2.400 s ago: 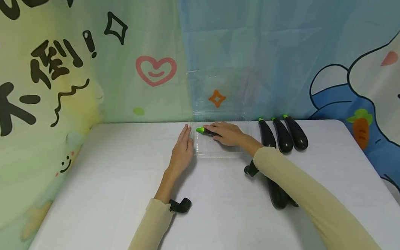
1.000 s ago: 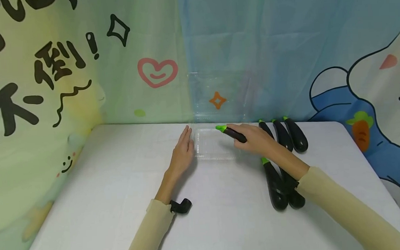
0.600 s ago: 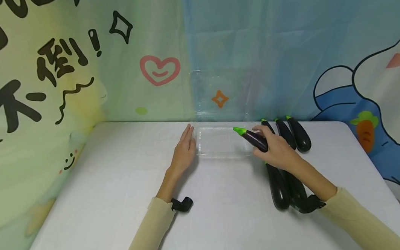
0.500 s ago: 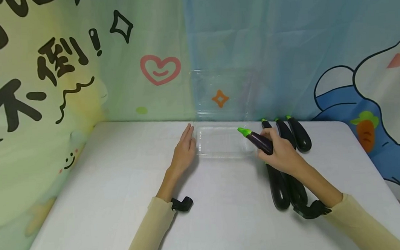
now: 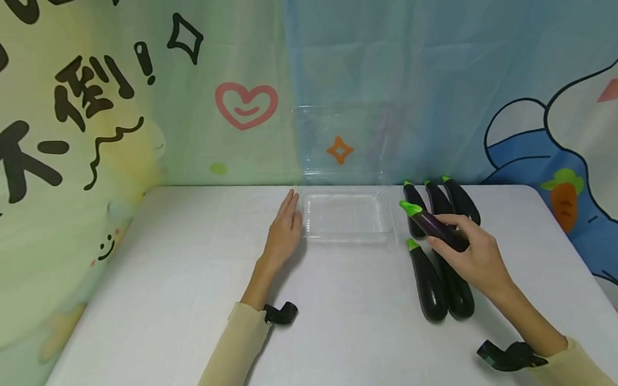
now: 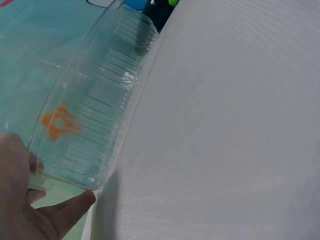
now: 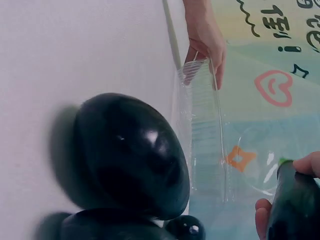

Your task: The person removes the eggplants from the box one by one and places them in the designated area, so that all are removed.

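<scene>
My right hand (image 5: 475,257) grips a dark purple eggplant (image 5: 433,226) with a green cap, lifted above two eggplants (image 5: 427,275) lying side by side on the white table (image 5: 152,294). In the right wrist view the held eggplant (image 7: 296,207) shows at the lower right, with my fingertips (image 7: 306,163) on it. A clear plastic tray (image 5: 347,217) lies empty near the back wall, its lid (image 5: 344,141) standing open against the curtain. My left hand (image 5: 283,232) rests flat with straight fingers against the tray's left edge; its fingers (image 6: 62,215) touch the tray (image 6: 95,110).
Three more eggplants (image 5: 460,199) lie in a row at the back right, beside the tray. A printed curtain (image 5: 125,92) closes off the back and left. The table's right edge (image 5: 603,294) runs close to my right forearm.
My right hand has carried the eggplant out of the tray and rightward, now over the two eggplants on the table. The tray stands empty. My left hand has stayed put.
</scene>
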Action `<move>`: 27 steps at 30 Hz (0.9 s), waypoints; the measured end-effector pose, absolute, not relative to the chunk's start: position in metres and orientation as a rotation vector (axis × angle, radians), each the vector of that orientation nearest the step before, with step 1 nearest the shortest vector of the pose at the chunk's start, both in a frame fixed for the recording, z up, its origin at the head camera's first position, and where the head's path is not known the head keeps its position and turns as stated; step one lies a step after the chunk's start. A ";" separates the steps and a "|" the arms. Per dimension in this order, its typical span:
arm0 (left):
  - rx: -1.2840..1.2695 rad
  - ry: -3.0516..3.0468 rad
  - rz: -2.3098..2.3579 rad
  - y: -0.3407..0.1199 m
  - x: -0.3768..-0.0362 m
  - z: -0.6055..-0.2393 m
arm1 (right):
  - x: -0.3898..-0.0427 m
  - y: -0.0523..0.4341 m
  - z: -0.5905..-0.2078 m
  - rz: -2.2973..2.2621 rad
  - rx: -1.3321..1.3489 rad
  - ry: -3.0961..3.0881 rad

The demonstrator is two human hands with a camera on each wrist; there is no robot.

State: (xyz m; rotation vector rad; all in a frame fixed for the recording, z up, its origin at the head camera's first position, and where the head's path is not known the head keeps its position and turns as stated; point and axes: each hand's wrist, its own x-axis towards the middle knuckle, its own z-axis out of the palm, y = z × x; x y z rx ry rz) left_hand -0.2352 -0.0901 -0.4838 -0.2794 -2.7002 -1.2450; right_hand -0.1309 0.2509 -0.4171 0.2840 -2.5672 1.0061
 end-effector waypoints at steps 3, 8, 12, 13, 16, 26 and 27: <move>-0.281 -2.697 -1.248 -0.090 -0.235 -0.484 | -0.126 0.256 -0.421 1.040 0.266 -2.518; -0.287 -2.704 -1.246 -0.089 -0.235 -0.485 | -0.118 0.262 -0.428 1.046 0.253 -2.447; -0.295 -2.695 -1.244 -0.089 -0.235 -0.486 | -0.112 0.267 -0.431 1.029 0.202 -2.436; -0.297 -2.692 -1.243 -0.088 -0.235 -0.485 | -0.110 0.268 -0.431 1.022 0.182 -2.442; -0.297 -2.696 -1.234 -0.088 -0.235 -0.485 | -0.106 0.272 -0.432 1.015 0.122 -2.468; -0.289 -2.694 -1.241 -0.089 -0.236 -0.484 | -0.096 0.281 -0.438 1.000 -0.001 -2.430; -0.288 -2.694 -1.240 -0.089 -0.236 -0.484 | -0.096 0.282 -0.439 1.005 -0.004 -2.413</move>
